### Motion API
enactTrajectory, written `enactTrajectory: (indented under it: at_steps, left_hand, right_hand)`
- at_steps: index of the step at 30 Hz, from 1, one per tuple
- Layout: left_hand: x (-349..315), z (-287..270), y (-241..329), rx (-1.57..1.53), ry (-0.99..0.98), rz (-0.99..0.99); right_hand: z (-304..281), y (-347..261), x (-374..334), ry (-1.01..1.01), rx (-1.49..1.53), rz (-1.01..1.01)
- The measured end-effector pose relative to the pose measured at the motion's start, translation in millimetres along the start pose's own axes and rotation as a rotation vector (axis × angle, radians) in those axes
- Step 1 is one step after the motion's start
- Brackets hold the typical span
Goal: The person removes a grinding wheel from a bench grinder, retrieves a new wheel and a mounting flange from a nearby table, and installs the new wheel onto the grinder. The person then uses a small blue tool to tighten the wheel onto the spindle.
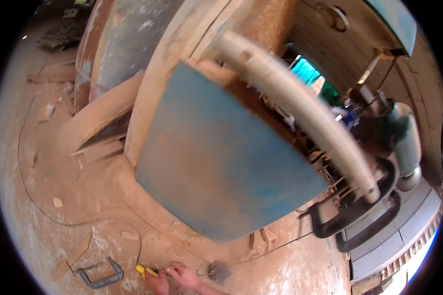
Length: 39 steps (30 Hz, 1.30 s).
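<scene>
1. The left hand (156, 282), low in the view between six and seven o'clock, is closed around a yellow tool (145, 271), whose exposed end points to ten o'clock.
2. The right hand (184, 275) sits just beside it at two o'clock, fingers bent and drawn narrow toward the left hand; whether they pinch anything I cannot tell.
3. A thin dark cord (139, 248) comes down from twelve o'clock to near the tool's exposed end; any join is too small to make out.
4. At nine o'clock from the left hand, a dark C-clamp (102, 283) lies on the dusty floor (285, 273).
5. At eleven o'clock lies a small wood block (130, 235).
6. A dark round patch (219, 272) lies near the right hand, at three o'clock; its kind is unclear.
7. Well apart, at one o'clock from both hands, stands a blue panel (226, 162) coated in brown dust, with a blurred, curved pale beam (300, 101) beyond it.
</scene>
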<state>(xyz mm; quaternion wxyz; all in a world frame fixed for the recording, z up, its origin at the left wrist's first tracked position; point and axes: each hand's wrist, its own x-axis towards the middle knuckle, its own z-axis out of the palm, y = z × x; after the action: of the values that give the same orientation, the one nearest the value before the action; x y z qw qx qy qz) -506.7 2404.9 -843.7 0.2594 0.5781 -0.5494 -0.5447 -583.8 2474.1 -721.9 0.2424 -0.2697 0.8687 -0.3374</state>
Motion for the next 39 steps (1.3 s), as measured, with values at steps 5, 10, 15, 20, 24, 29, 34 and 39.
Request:
enactTrajectory:
  at_steps: [5,10,15,20,24,29,34,39]
  left_hand:
    - [-42.5,-86.9,200.3,-0.265,-0.363,0.113]
    - [-71.7,-183.6,457.6,-0.557,-0.291,0.451]
    - [-147.1,-177.0,663.5,-0.174,-0.483,1.212]
    - [-178.7,-102.8,741.9,0.31,-0.605,1.409]
    - [-183.8,-49.6,731.2,0.775,-0.599,1.46]
    - [-179.4,-34.7,733.2,0.697,-0.43,1.593]
    - [-201.6,-89.7,715.7,0.369,-0.665,1.371]
    - [-263.9,-247.3,609.6,0.569,-1.097,0.624]
  right_hand:
    - [-20.5,52.3,-107.9,-0.042,-0.102,0.016]
    - [-74.0,-23.2,-172.9,-0.098,-0.022,0.204]
    - [-126.2,-88.1,-263.5,-0.088,0.071,0.407]
    - [-180.2,-157.8,-340.8,-0.073,0.14,0.467]
    - [-218.4,-187.3,-416.0,-0.025,0.163,0.54]
    - [-239.9,-190.5,-471.2,-0.206,0.005,0.603]
    - [-248.3,-215.7,-527.2,-0.006,0.17,0.773]
    - [-290.3,-240.6,-532.0,0.098,0.308,0.566]
